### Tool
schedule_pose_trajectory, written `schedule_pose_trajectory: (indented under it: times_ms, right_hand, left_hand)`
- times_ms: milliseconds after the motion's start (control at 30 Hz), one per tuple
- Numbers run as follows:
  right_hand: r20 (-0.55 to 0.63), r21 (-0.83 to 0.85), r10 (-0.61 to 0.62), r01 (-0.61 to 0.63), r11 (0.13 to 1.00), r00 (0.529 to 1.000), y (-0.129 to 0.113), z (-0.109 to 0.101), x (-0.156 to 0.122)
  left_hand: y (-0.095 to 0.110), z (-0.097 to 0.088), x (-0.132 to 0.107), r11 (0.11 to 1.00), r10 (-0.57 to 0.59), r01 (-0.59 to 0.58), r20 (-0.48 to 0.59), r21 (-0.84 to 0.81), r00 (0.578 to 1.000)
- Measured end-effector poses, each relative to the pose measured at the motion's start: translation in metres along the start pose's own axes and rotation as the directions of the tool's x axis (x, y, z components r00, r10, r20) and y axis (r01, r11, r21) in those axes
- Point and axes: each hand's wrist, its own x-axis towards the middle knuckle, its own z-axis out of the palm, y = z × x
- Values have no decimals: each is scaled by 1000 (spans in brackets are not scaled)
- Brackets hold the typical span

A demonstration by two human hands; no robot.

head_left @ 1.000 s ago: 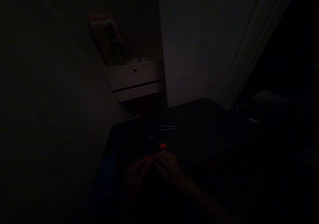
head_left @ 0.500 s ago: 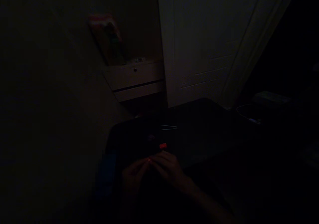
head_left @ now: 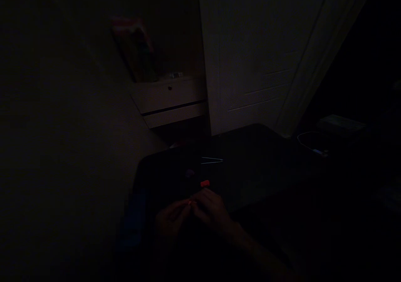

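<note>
The room is very dark. My left hand (head_left: 171,221) and my right hand (head_left: 211,211) meet fingertip to fingertip over a dark table (head_left: 250,169). Both pinch a tiny red piece (head_left: 189,202) between them. A second small red piece (head_left: 204,184) lies on the table just beyond my right hand. Farther back on the table lies a thin pair of metal tweezers (head_left: 212,161). A small dim roundish thing (head_left: 189,173) sits left of the red piece; I cannot make out what it is.
A blue object (head_left: 134,215) stands at the table's left edge. Behind are a pale drawer unit (head_left: 171,100) and a white door (head_left: 257,56). A white cable (head_left: 310,144) and a flat box (head_left: 340,123) lie at the right.
My hands have barely shifted; the fingertips stay together on the tiny red piece. The picture has grown slightly darker.
</note>
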Motion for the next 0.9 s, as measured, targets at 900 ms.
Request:
schedule_pose_trajectory:
  times_ms: [900]
  right_hand:
    - [31,278,129,-133,951,991,-12,-8,7]
  left_hand:
    - [6,-1,2,999,34,-33,-100,13,994]
